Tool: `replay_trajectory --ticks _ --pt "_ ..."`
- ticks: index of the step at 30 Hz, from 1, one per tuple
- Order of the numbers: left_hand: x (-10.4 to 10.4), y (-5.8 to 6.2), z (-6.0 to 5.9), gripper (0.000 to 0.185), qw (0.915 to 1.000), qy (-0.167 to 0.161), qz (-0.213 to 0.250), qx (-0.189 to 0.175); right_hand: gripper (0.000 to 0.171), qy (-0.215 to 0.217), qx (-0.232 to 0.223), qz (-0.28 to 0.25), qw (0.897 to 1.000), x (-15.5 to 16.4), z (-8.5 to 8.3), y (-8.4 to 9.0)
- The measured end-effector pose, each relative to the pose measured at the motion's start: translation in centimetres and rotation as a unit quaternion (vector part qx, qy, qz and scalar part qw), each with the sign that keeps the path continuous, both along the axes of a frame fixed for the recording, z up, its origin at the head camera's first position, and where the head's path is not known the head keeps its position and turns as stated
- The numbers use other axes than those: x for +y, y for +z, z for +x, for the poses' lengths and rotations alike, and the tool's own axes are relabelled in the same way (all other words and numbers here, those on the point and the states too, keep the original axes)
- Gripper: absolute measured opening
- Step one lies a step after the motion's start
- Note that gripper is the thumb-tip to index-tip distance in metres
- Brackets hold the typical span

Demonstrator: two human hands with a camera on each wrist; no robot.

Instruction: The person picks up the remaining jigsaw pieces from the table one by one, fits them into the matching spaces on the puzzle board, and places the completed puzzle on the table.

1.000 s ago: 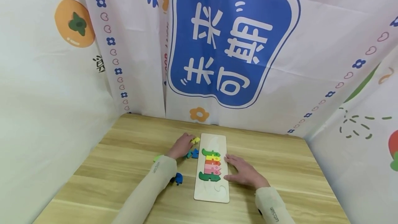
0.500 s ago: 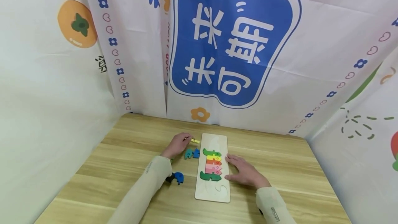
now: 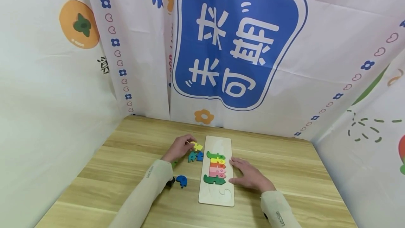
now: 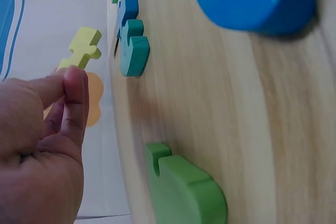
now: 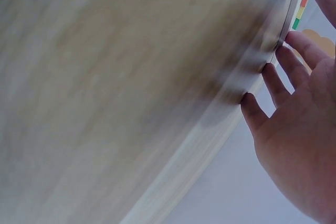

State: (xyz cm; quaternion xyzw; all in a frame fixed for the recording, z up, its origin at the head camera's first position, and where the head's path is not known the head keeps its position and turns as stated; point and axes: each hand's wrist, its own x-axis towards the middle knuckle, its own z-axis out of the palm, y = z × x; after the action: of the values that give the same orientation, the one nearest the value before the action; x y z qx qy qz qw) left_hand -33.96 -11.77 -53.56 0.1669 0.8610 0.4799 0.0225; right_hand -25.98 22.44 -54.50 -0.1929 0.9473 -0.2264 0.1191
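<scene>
My left hand (image 3: 180,147) pinches a small yellow puzzle piece (image 3: 197,146) just left of the wooden puzzle board (image 3: 216,200); the left wrist view shows the yellow piece (image 4: 81,49) held at the fingertips (image 4: 73,85) above the table. In the board sit a row of green, yellow, orange, pink and green pieces (image 3: 216,168). My right hand (image 3: 248,175) lies flat with straight fingers against the board's right edge; the right wrist view shows those fingers (image 5: 286,72) touching the board rim (image 5: 252,93).
On the wooden table (image 3: 126,157) left of the board lie a teal piece (image 3: 191,157), a blue piece (image 3: 199,156) and a round blue piece (image 3: 181,181); a green piece (image 4: 184,187) lies by my left sleeve. Printed cloth walls (image 3: 237,45) close in three sides.
My left hand has lifted the yellow piece off the table and turned it slightly toward the board. The right hand has stayed flat at the board's edge.
</scene>
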Motion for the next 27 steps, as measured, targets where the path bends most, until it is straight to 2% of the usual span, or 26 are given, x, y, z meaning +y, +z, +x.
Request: replay_trajectory --ticks 6,12,17,20,25,27 --pt "-0.08 0.08 0.12 0.021 1.0 0.001 0.001 0.008 0.083 0.001 0.002 -0.002 1.0 -0.01 0.04 0.17" --pt "-0.07 0.38 0.59 0.021 0.9989 -0.01 0.043 -0.016 0.083 0.001 -0.003 -0.002 1.0 -0.06 0.29 0.32" --pt "0.06 0.58 0.66 0.021 0.9995 -0.008 0.032 0.002 0.082 0.002 0.002 -0.003 1.0 -0.11 0.31 0.3" --pt "0.16 0.55 0.71 0.028 0.9996 -0.007 0.027 0.0 0.082 0.002 0.0 -0.004 1.0 -0.08 0.34 0.24" --pt "0.28 0.51 0.86 0.044 0.9981 -0.009 0.056 -0.022 0.082 -0.004 -0.006 -0.002 1.0 0.02 0.34 0.14" --pt "0.16 0.38 0.82 0.043 0.997 -0.01 0.071 -0.027 0.082 -0.002 -0.005 0.0 1.0 -0.01 0.28 0.13"
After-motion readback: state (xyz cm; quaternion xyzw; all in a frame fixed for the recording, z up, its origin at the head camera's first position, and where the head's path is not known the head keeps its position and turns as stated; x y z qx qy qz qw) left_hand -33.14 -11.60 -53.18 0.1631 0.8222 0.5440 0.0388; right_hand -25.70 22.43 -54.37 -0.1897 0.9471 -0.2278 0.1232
